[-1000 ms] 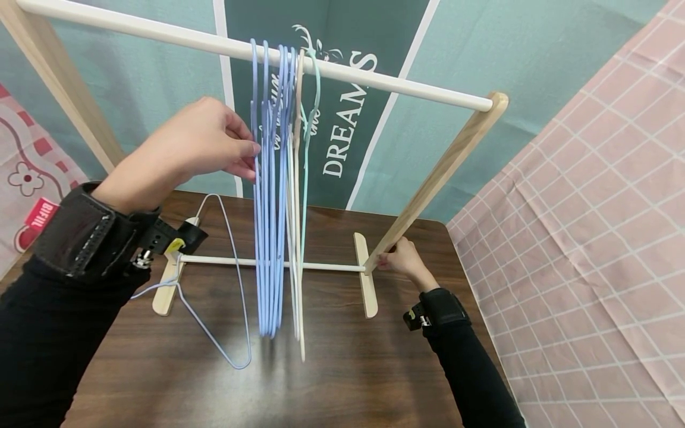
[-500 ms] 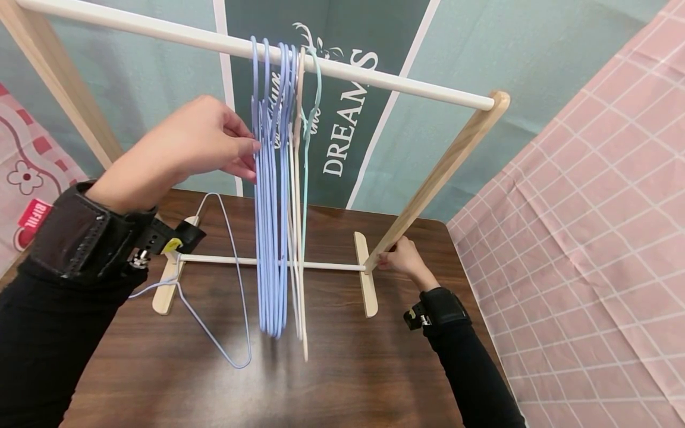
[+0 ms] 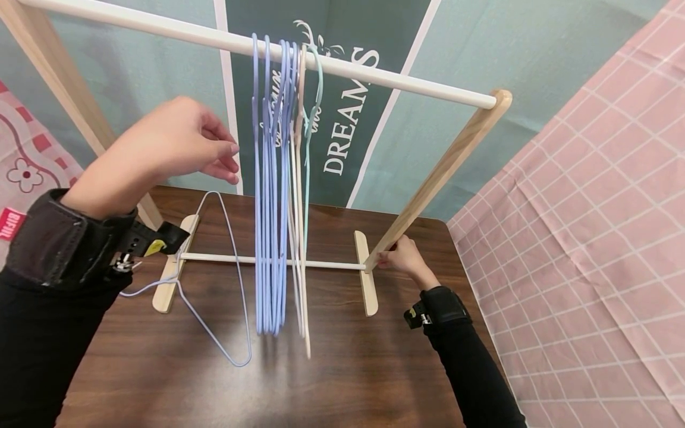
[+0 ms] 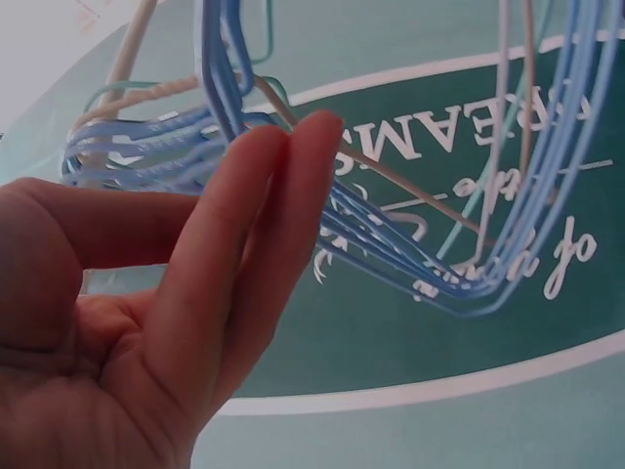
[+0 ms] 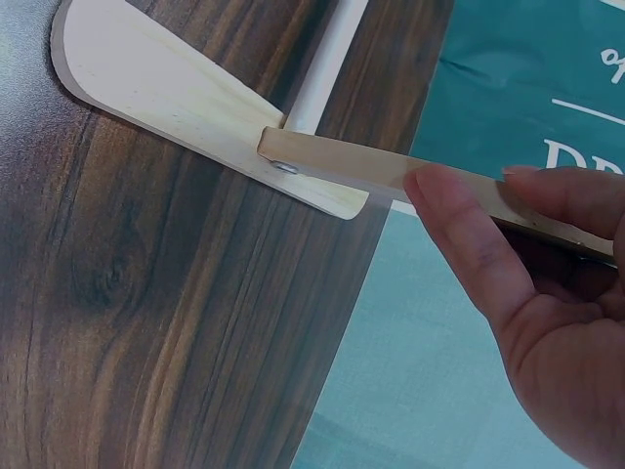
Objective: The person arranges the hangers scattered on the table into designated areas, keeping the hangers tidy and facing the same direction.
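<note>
Small wooden rack (image 3: 439, 172) on dark counter (image 3: 332, 368); white rail (image 3: 374, 76) carries a bunch of blue hangers (image 3: 270, 196), one cream hanger (image 3: 301, 238) and one mint hanger (image 3: 313, 101) to their right. Another blue hanger (image 3: 225, 285) lies on the counter at the rack's left foot. Left hand (image 3: 160, 148) raised just left of the bunch, grip released, fingers relaxed, apart from the wires. Right hand (image 3: 404, 258) grasping the right upright near its foot. Backdrop (image 3: 342, 137) reads "DREAMS"; red tag (image 3: 8, 223) at far left, lettering unclear
</note>
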### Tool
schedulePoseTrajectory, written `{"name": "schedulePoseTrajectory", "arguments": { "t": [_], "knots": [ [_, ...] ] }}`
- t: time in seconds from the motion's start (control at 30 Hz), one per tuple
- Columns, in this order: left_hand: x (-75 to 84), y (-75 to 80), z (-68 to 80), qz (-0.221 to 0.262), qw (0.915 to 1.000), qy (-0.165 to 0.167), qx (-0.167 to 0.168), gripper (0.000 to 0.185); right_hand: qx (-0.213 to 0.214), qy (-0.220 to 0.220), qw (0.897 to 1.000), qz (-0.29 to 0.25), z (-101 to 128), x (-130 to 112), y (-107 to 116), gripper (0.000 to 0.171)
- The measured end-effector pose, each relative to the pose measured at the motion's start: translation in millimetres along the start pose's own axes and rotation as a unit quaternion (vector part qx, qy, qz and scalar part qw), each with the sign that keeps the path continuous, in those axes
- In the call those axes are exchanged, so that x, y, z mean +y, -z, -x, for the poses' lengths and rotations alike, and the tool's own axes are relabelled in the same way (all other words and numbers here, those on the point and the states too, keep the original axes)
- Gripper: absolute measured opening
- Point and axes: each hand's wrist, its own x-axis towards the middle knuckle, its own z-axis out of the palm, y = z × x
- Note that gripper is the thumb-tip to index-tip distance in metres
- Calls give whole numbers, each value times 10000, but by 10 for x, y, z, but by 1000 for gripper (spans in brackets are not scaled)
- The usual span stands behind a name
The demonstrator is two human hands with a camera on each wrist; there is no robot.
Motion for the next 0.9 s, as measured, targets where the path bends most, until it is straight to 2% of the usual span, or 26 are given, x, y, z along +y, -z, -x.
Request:
{"name": "schedulePoseTrajectory", "arguments": {
  "t": [0.17, 0.3, 0.53, 0.6, 0.77, 0.9],
  "knots": [
    [-74, -1, 35, -333, 9994, 101, 34, 29, -21, 101, 9999, -51, -4, 8, 7, 36],
    [-176, -22, 60, -375, 9990, 254, 17, 30, -66, 337, 9994, -60, -9, 32, 20, 36],
    [-448, -81, 99, -344, 9973, 633, -121, 29, -20, 42, 10000, -32, -3, 4, -3, 35],
    [-544, -103, 106, -246, 9973, 681, -145, 28, -25, 27, 10000, -54, 2, 4, -5, 36],
    [-783, -171, 105, 519, 9945, 841, -334, 27, -71, 57, 9999, -51, 7, 13, 4, 37],
    [-936, -244, 101, 788, 9899, 1034, -562, 27, -77, 48, 10000, -14, 4, 22, 9, 37]
  ]
}}
